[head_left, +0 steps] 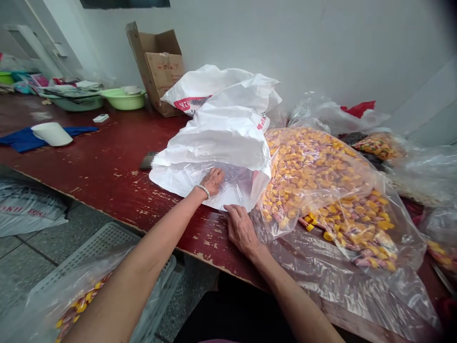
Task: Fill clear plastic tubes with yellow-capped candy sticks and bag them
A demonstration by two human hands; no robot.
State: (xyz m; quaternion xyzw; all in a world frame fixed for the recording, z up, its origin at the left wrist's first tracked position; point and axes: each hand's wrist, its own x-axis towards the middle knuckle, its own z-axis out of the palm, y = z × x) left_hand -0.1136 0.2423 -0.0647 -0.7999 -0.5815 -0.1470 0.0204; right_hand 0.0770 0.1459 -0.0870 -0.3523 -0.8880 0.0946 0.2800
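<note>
Clear liner (230, 183) (inside white sack (217, 138)) under left hand (212, 182), right hand (243, 229) beside.

We find a small dark object (148, 160) on the table blurred out, so we cannot tell what it is. The red lettering on the rear white sack (189, 104) disappears into its folds, and the clear bag (80, 300) on the plastic crate (107, 243) passes behind our left forearm (143, 267) and off the bottom edge.
</note>
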